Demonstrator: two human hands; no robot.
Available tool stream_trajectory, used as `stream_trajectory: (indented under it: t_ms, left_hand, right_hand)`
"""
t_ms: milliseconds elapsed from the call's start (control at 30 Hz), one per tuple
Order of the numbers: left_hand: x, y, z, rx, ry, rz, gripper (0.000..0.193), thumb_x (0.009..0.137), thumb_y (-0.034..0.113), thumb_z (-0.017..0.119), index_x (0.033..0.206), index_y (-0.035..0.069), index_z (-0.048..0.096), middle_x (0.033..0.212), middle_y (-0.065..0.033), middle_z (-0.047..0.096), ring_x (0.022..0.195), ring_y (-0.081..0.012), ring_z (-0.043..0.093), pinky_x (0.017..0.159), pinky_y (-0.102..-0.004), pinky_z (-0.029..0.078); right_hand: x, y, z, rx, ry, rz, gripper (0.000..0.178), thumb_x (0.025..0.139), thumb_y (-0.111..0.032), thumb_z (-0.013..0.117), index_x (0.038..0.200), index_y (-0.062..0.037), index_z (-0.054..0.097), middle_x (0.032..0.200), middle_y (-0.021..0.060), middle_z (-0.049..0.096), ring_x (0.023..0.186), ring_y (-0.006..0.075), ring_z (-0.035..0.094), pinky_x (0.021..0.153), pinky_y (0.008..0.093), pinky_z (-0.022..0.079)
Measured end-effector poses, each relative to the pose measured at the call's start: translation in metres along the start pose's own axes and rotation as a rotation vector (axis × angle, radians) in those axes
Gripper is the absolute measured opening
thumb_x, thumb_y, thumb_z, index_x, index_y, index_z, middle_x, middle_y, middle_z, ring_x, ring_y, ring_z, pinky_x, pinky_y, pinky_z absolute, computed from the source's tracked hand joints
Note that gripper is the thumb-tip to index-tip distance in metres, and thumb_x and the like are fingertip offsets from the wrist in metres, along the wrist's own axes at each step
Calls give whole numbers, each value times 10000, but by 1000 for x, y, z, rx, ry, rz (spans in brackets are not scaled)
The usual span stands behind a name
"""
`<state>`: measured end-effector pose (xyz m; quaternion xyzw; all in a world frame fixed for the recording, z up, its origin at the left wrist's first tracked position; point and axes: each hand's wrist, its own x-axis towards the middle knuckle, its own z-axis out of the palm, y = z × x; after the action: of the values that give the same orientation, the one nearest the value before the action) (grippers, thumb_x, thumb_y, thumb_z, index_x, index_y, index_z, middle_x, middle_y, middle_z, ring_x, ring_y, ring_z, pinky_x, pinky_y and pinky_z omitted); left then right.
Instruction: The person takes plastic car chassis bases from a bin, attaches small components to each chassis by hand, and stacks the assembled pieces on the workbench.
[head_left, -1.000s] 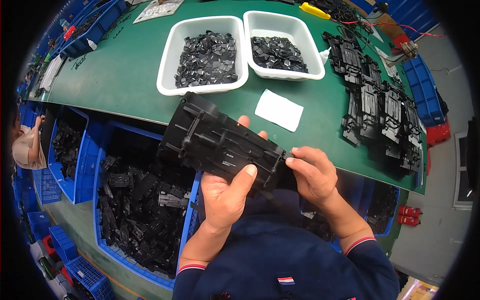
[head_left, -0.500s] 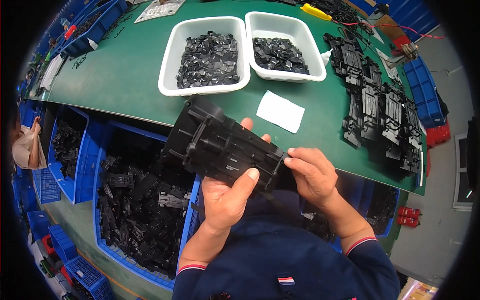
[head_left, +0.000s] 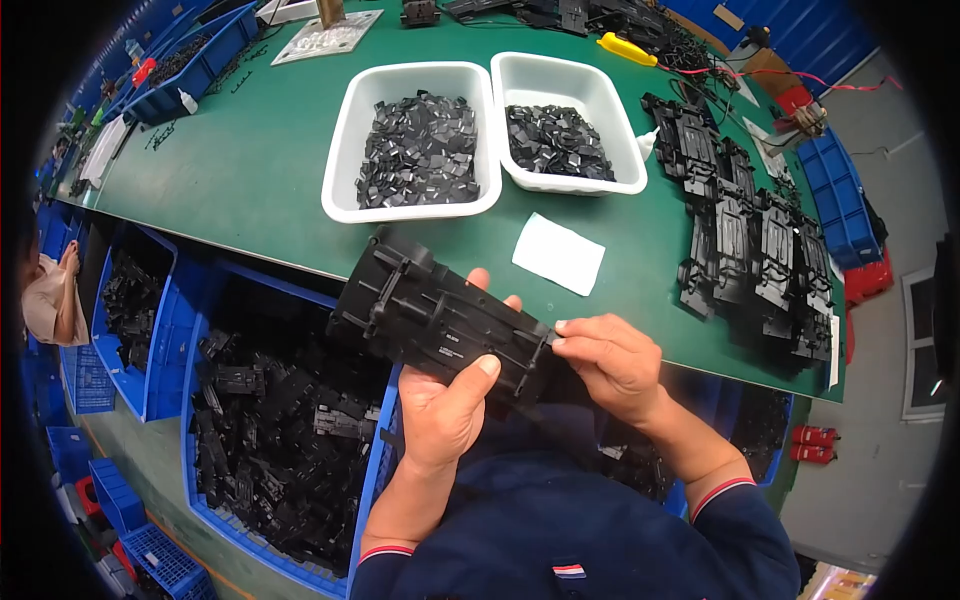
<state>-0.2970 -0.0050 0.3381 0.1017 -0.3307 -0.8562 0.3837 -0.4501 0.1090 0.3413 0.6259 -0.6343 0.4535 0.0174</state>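
Observation:
My left hand [head_left: 440, 410] is closed round a long black moulded plastic chassis [head_left: 425, 318], thumb across its face and fingers wrapped behind. The part is tilted, its wider end up to the left, in front of the table edge. At its narrow right end, my right hand [head_left: 615, 365] pinches the corner with bent fingers. Whether a small piece sits between those fingertips is hidden. Beyond the chassis are two white trays, the left tray [head_left: 333, 190] and the right tray [head_left: 630, 170], both holding small flat black pieces [head_left: 420, 150].
A white paper sheet [head_left: 558, 254] lies on the green table [head_left: 230, 170]. Rows of black chassis [head_left: 735, 225] cover its right side, near a white bottle [head_left: 648, 142] and yellow tool [head_left: 628, 50]. Below is a blue crate [head_left: 190, 440] of black parts. Another person [head_left: 55, 300] is at far left.
The trays and table sit slightly lower in the picture. Both hands and the chassis have shifted a little left, still in the same hold.

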Motion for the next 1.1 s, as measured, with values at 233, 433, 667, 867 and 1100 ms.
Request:
stream_trajectory:
  t_ms: [233, 433, 667, 867, 1100]
  left_hand:
    - [5, 4, -6, -15, -40, 41, 608, 806, -146, 462, 1376, 25, 337, 1431, -204, 332, 1248, -359, 440, 1028, -463, 387]
    - [2, 5, -7, 21, 18, 91, 605, 814, -134, 460, 1381, 23, 319, 1432, -206, 325, 1246, -356, 443, 1026, -462, 392]
    - [-1, 6, -5, 36, 0, 143, 620, 815, -119, 481, 1390, 25, 298, 1427, -216, 326, 1246, -356, 442, 1032, -465, 384]
    - [0, 5, -6, 35, 7, 141, 630, 816, -112, 495, 1395, 27, 289, 1420, -218, 337, 1241, -356, 447, 1033, -466, 382]
    - [3, 5, -7, 21, 62, 106, 610, 807, -126, 488, 1378, 12, 322, 1419, -210, 343, 1237, -351, 453, 1043, -459, 367]
  right_hand:
    - [11, 1, 0, 82, -30, 60, 207, 685, 67, 720, 863, -18, 656, 909, 140, 675, 771, 233, 649, 672, 288, 521]
    - [17, -11, -1, 162, 39, 205, 183, 733, 26, 727, 893, 9, 640, 958, 158, 656, 841, 224, 643, 746, 296, 516]
    - [20, -13, 2, 172, 29, 242, 136, 759, 29, 693, 887, 26, 648, 933, 154, 651, 860, 222, 637, 766, 290, 500]
    - [21, -12, 6, 184, 37, 258, 123, 759, 23, 696, 874, 21, 653, 920, 147, 655, 842, 219, 640, 747, 287, 500]
    - [26, -9, 5, 154, 24, 252, 114, 752, 9, 707, 856, 11, 659, 880, 130, 663, 800, 201, 643, 720, 277, 501]
